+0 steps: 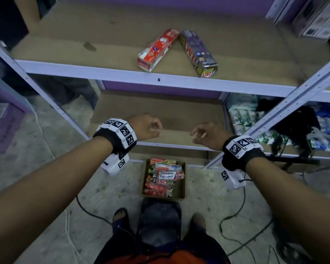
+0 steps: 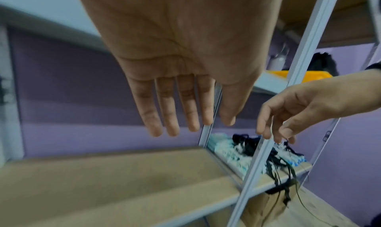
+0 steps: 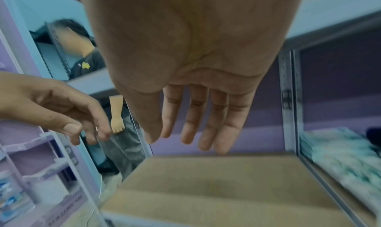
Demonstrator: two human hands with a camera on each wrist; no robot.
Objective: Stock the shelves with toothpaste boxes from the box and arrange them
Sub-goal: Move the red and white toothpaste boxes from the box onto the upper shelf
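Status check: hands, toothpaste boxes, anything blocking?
Left hand and right hand empty, fingers relaxed, above the lower shelf. Two toothpaste boxes on the upper shelf, splayed in a V. Cardboard box on the floor, stocked. Nothing blocking.

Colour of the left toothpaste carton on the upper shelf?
Red, with white patches: the long red toothpaste carton, lying flat beside a dark purple carton. Clearest in the head view.
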